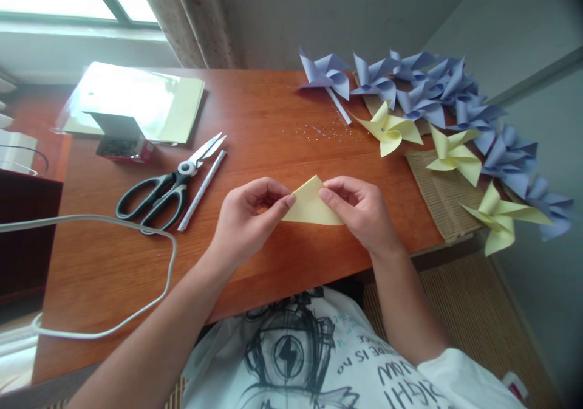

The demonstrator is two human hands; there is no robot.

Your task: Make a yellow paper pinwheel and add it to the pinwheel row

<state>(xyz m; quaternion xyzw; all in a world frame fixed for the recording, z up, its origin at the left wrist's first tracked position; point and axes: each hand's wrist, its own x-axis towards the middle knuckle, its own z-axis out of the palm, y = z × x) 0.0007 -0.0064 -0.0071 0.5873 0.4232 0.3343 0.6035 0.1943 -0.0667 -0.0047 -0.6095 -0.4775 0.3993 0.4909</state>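
Observation:
A folded piece of yellow paper [313, 205], roughly triangular with its peak pointing away from me, is held above the front of the table. My left hand [252, 214] pinches its left edge between thumb and forefinger. On the opposite side, my right hand [359, 208] grips the paper the same way. Left of my left hand lie scissors [175, 184] with black handles, blades apart, and beside them a rolled white paper stick [201, 190]. Tiny beads [325, 130] are scattered beyond the paper.
Several blue pinwheels [419, 96] and three yellow pinwheels [390, 129] crowd the right side, some over corrugated cardboard [430, 199]. A small open box [125, 144] stands before a plastic-wrapped paper pack [184, 108] at back left. A white cable [170, 263] loops over the left side.

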